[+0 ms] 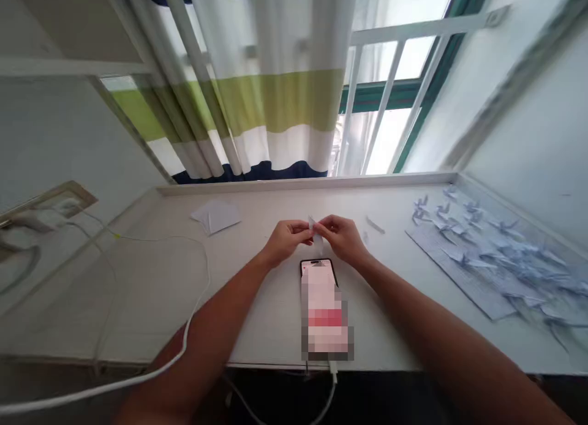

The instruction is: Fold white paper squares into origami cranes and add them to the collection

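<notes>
- your left hand (285, 238) and your right hand (344, 236) meet at the middle of the bench (160, 278), fingertips touching across a small paper piece (314, 227).
- both hands are pinched closed on that paper piece, the left from 9 o'clock and the right from 3 o'clock.
- the paper piece is held just above the bench, between your fingertips and at 12 o'clock of the phone (324, 308).
- its long axis runs roughly 12 to 6 o'clock; the narrow upper tip points to 12 o'clock, toward the curtain (275, 106), and the lower end hangs toward the phone. its folds are too small and blurred to tell.
- the phone lies flat at 6 o'clock of your hands, long axis also 12 to 6, with a white cable (202, 290) looping off at 8 o'clock.
- at 10 o'clock, well apart, lies a folded white sheet (215, 215).
- at 2 o'clock, near your right hand, lies a thin paper strip (375, 225).
- at 3 o'clock, many paper cranes (487, 247) stand on a grey mat (463, 278).
</notes>
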### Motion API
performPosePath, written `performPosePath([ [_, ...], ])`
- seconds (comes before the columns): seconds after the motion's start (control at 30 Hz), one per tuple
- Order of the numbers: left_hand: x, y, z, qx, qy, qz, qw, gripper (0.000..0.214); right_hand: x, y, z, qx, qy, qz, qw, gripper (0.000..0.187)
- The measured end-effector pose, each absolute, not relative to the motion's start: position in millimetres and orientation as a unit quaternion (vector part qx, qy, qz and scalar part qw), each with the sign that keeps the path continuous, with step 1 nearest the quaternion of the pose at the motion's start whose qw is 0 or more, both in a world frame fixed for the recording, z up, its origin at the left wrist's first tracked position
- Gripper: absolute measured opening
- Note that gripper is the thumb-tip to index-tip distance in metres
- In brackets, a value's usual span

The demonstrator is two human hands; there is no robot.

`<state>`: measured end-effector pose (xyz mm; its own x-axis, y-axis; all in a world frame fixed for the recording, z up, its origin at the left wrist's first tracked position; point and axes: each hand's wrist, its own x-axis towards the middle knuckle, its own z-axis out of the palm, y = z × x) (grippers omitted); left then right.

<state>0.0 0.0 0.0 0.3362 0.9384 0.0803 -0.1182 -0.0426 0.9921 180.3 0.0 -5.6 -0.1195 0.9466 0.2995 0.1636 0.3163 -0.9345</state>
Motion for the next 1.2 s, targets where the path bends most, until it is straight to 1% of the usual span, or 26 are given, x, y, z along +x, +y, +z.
performPosePath([
  [0.13,3.1,-1.8,2.4,0.558,0.381,0.468,0.569,0.034,178.0,-1.9,-6.2,-0.44,-0.621,0.393,0.516,0.038],
  [0.27,4.8,-1.6,1.4,0.545,0.391,0.473,0.572,0.036,175.6,-3.1,-7.3,-0.437,-0.613,0.409,0.516,0.04],
  [0.5,1.5,1.9,-3.8,0.532,0.414,0.485,0.557,0.037,176.0,1.7,-12.2,-0.402,-0.622,0.42,0.524,0.037],
  [0.73,2.6,3.1,-5.2,0.537,0.412,0.495,0.544,0.039,170.9,2.8,-14.2,-0.378,-0.578,0.446,0.569,0.042],
  [1.03,1.5,3.5,-3.3,0.551,0.42,0.497,0.523,0.041,170.0,1.7,-15.2,-0.38,-0.555,0.482,0.561,0.038],
  [1.2,-1.3,2.7,-0.6,0.55,0.437,0.488,0.519,0.042,169.4,1.4,-14.4,-0.383,-0.564,0.467,0.563,0.037],
])
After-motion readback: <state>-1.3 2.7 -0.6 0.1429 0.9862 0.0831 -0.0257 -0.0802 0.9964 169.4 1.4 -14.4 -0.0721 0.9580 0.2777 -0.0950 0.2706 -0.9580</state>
